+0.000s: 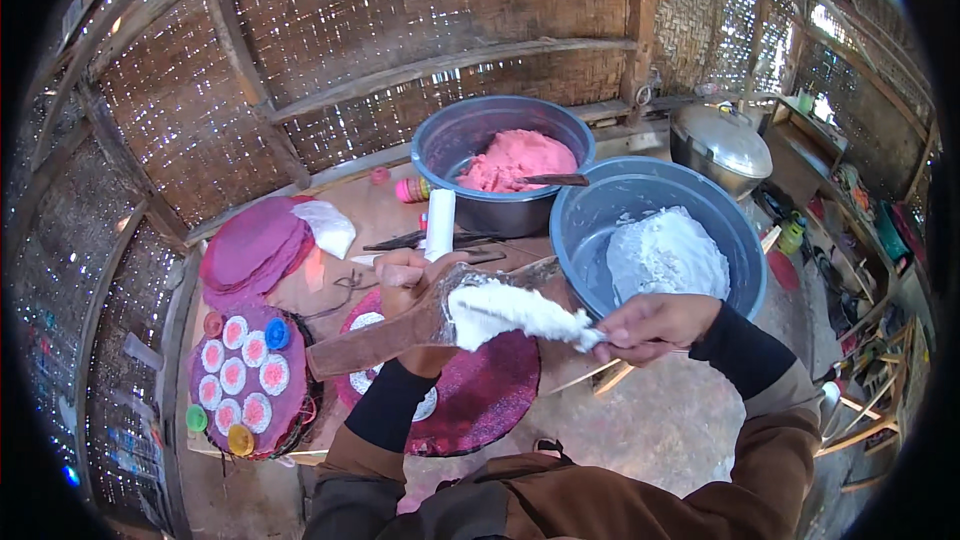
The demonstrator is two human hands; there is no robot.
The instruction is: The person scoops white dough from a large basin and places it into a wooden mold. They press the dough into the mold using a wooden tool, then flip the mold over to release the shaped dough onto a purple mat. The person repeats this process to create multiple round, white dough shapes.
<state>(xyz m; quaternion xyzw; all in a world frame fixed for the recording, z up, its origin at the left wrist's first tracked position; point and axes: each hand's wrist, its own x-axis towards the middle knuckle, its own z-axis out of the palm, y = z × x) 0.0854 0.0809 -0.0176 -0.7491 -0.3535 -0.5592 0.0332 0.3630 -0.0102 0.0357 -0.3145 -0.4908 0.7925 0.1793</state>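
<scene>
You have two grey tubs ahead, and your left hand clasps one wooden board bearing one lump of white dough, sticky, ragged and tapering rightward. Your right hand pinches the lump's narrow end, a tool inside impossible to tell; leftward lie eight pink-centred cakes and four coloured cups.
</scene>
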